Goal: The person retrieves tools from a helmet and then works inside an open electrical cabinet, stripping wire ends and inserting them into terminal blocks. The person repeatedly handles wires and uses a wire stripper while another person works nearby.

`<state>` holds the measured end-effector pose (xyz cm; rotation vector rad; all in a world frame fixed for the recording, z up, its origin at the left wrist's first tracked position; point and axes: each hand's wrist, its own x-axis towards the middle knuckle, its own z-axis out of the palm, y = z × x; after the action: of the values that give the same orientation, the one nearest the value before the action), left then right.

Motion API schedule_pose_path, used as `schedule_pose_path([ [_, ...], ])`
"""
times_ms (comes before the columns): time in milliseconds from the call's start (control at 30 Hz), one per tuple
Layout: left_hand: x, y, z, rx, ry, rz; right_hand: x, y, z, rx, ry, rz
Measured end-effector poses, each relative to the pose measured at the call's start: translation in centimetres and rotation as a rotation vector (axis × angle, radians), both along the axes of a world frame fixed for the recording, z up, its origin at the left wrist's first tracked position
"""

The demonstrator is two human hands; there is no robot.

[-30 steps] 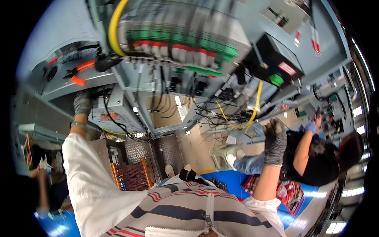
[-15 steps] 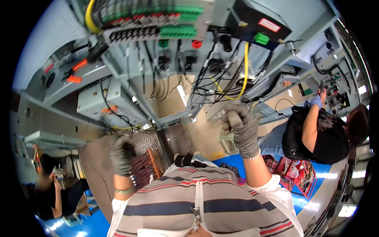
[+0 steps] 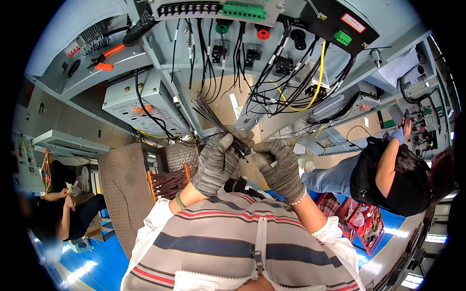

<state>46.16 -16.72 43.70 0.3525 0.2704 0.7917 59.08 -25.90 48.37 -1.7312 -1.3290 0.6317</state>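
In front of my chest, my gloved left hand is closed around a bundle of thin black cable ties. Their tails fan up and away, and the thicker ends poke out toward the right. Close beside those ends is my gloved right hand, thumb and fingers curled together in a pinch; whether a tie is between them cannot be made out. Beyond both hands, loose black wires with white markers hang from a grey metal cabinet. A yellow cable loops down among them from a black box.
Orange-handled pliers lie on a cabinet ledge at the far left. A grey box sits below them. A brown metal plate stands left of me. One person works at the right, near a red crate; another person sits at the left.
My hands were apart; they have come together in the middle. The left moved right and up, and the cable-tie bundle now shows in it. My right hand moved left and lower.
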Motion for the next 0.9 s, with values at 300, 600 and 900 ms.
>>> schedule_pose_path([
  [300, 2.9, -1.4, 0.5, -0.005, -0.046, 0.012, 2.0, -2.0, -1.1, -0.202, 0.289, 0.148],
  [600, 3.9, 0.5, 3.4, 0.210, -0.014, 0.187, 10.0, -6.3, -1.5, -0.117, 0.589, -0.195],
  [900, 8.6, -3.0, 9.4, 0.387, 0.026, -0.042, 18.5, -11.7, 3.8, 0.193, 0.560, -0.372],
])
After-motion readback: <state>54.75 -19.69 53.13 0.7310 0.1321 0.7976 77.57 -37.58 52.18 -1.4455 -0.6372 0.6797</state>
